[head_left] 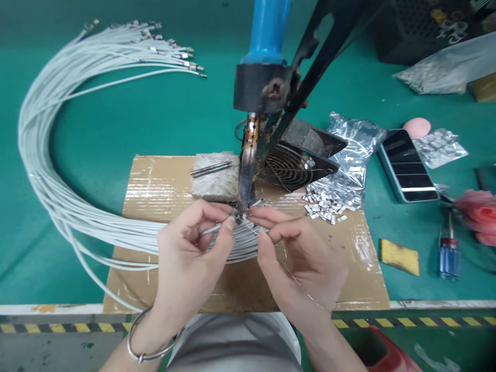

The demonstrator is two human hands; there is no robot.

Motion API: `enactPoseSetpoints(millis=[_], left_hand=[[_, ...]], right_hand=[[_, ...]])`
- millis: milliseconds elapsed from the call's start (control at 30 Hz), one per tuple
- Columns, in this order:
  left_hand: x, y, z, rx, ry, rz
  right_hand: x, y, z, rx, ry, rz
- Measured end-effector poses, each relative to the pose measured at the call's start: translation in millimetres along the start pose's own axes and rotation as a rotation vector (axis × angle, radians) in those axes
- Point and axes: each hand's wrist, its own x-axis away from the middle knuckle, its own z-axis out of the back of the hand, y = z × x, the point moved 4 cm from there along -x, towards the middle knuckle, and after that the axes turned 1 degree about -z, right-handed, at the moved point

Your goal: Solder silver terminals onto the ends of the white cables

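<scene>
– How do the fingers stand?
– On the left hand [194,253], thumb and forefinger are pressed together on a slim white round cable [209,230], close to its end, just by the dark tip of a blue-handled soldering iron [251,126]. The right hand [306,263] pinches a thin silvery wire [310,297] that trails across it
– Does the tip touch the cable?
– I cannot tell; the iron comes down between both hands and the fingers crowd that spot
– And around them?
– A curved bundle of white cables [39,150] runs beneath the hands, over a brown cardboard sheet [344,268] on the green worktop [127,119]. Beyond lies a black round-grilled fan [287,165], near a heap of small silvery metal pieces [323,206]
</scene>
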Motion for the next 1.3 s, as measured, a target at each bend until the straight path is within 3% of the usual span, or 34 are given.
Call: enactPoseSetpoints(millis=[1300], left_hand=[[-1.4, -1.2, 2.4, -0.002, 0.001, -0.013]], right_hand=[[-0.4, 2.3, -1.7, -0.008, -0.022, 0.019]])
